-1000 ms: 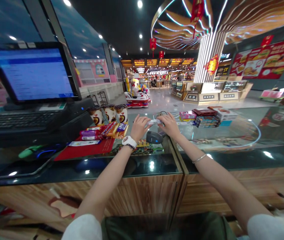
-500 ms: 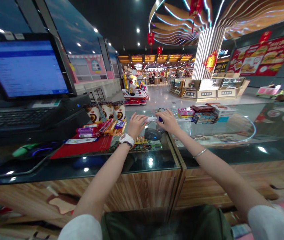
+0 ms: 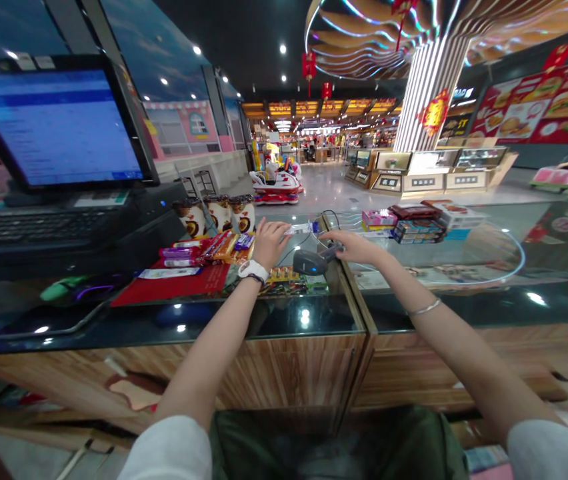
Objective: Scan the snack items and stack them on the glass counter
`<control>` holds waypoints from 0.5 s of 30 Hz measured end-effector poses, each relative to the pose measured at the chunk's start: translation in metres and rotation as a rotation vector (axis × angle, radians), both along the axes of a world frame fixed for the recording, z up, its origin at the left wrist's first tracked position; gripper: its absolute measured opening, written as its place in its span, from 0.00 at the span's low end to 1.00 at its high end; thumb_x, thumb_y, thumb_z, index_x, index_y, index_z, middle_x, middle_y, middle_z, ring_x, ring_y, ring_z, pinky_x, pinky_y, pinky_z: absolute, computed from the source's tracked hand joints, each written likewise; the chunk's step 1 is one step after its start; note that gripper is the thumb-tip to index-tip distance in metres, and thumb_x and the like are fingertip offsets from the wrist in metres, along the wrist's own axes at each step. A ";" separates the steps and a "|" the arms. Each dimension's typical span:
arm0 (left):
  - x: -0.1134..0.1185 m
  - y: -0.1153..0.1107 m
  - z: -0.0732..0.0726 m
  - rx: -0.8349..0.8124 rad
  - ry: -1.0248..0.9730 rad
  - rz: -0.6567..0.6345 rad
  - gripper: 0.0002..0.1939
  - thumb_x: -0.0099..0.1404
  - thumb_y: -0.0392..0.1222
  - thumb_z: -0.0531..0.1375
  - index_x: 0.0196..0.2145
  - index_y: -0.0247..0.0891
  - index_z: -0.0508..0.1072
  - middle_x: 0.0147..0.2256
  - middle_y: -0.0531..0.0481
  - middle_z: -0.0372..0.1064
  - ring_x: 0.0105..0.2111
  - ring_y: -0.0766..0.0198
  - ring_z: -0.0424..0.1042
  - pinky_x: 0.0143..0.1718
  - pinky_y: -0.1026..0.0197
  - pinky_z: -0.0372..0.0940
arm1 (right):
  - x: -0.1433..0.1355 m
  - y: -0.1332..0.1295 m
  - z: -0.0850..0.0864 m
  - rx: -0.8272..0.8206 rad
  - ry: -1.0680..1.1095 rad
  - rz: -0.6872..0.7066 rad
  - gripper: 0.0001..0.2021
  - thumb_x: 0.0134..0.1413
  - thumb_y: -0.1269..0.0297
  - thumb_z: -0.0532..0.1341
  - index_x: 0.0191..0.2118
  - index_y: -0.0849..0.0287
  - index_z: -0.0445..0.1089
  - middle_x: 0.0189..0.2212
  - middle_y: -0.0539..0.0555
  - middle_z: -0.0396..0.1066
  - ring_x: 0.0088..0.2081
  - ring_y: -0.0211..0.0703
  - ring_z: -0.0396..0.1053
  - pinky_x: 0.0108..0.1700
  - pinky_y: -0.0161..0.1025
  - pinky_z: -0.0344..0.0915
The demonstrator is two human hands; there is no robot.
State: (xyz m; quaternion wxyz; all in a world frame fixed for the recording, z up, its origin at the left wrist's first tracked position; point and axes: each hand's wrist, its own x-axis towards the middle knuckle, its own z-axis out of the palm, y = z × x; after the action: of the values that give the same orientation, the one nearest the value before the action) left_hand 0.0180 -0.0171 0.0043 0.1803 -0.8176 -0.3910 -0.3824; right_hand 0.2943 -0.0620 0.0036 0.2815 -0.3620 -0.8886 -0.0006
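My left hand (image 3: pixel 269 243), with a white watch at its wrist, is closed on the left end of a slim white-and-blue wrapped packet (image 3: pixel 300 229) above the glass counter. Beside it, my right hand (image 3: pixel 359 247) has its fingers round the handle of a dark barcode scanner (image 3: pixel 310 263), which shows a blue light and lies low over the counter. To the left of my left hand, several wrapped snack bars (image 3: pixel 209 252) lie on a red sheet (image 3: pixel 174 288). Three patterned cups (image 3: pixel 218 217) stand behind them.
A monitor (image 3: pixel 59 127) and a keyboard (image 3: pixel 54 230) occupy the left, with a lit mouse (image 3: pixel 94 290) in front. Stacked snack boxes (image 3: pixel 417 223) sit on the right-hand glass. A wooden-edged seam (image 3: pixel 351 300) divides the counters.
My right hand has let go of the packet's right end and moved down to the scanner's handle. My left hand still has the packet. The view has shifted slightly.
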 end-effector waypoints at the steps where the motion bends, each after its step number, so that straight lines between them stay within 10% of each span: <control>1: 0.000 0.000 0.000 -0.004 -0.004 0.003 0.12 0.70 0.42 0.58 0.49 0.44 0.76 0.47 0.47 0.76 0.50 0.55 0.72 0.68 0.41 0.50 | -0.001 0.001 -0.002 -0.040 -0.034 0.009 0.32 0.44 0.79 0.58 0.59 0.59 0.68 0.55 0.59 0.73 0.56 0.51 0.70 0.58 0.50 0.66; 15: 0.002 0.002 -0.004 -0.043 0.002 -0.005 0.14 0.69 0.43 0.58 0.51 0.43 0.75 0.48 0.47 0.76 0.51 0.55 0.71 0.68 0.41 0.50 | -0.015 0.010 -0.022 -0.062 -0.160 0.084 0.32 0.43 0.81 0.59 0.58 0.61 0.69 0.49 0.60 0.75 0.52 0.51 0.72 0.56 0.49 0.66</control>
State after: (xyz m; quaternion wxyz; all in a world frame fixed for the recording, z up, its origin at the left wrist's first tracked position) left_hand 0.0195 -0.0148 -0.0001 0.1623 -0.8225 -0.3970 -0.3735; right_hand 0.2798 -0.0522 -0.0182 0.1979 -0.3317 -0.9223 0.0101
